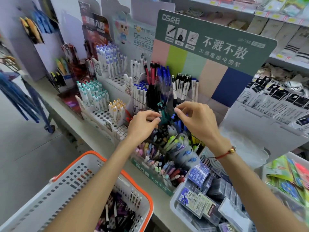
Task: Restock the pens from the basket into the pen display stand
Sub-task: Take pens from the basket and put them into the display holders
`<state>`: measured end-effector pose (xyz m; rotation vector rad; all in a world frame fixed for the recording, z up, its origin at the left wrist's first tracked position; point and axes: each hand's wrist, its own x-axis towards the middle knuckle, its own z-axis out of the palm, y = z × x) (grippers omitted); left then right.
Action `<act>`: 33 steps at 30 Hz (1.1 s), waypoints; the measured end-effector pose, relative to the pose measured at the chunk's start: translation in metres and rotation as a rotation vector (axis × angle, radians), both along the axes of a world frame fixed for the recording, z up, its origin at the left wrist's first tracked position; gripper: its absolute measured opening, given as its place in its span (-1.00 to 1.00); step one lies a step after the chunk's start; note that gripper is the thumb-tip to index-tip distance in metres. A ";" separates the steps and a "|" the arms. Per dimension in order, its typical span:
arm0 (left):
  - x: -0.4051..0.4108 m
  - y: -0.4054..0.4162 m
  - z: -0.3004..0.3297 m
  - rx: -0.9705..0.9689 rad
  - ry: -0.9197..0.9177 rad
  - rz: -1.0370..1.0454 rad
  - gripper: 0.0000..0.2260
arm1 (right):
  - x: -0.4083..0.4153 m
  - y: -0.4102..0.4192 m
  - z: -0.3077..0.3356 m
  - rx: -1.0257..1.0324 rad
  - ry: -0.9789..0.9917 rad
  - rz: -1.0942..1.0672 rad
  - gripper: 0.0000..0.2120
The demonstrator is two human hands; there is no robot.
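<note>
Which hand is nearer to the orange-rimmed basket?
Left. The left hand is over the pen stand, above the basket. The right hand is farther off to the right, over the blue pens.

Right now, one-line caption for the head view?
Both hands handle teal pens at the pen display stand, basket below.

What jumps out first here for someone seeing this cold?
Both hands meet at centre frame over the pen display stand: the left hand and right hand each pinch at the teal pens standing in it. Behind them rises a big green header card with white lettering. At lower left sits the orange-rimmed basket, pens still lying in it.
</note>
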<state>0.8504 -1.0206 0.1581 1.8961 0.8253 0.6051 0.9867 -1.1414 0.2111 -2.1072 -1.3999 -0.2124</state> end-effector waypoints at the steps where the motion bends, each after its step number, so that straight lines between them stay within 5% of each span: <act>1: -0.011 0.002 -0.002 -0.032 -0.010 -0.004 -0.92 | -0.010 0.003 -0.002 -0.012 0.047 0.047 -0.85; 18: -0.292 -0.074 -0.183 -0.498 0.319 0.560 -0.81 | -0.213 0.042 -0.214 -0.865 0.241 0.746 -0.79; 22: -0.331 -0.113 -0.235 -0.583 0.427 0.647 -0.80 | -0.239 0.037 -0.267 -1.054 0.129 0.827 -0.75; 27: -0.346 -0.153 -0.298 -0.755 0.626 0.513 -0.69 | -0.256 0.029 -0.321 -1.257 -0.128 0.938 -0.86; 33: -0.344 -0.171 -0.349 -0.871 0.767 0.174 -0.51 | -0.283 0.020 -0.359 -1.192 -0.388 1.331 -0.78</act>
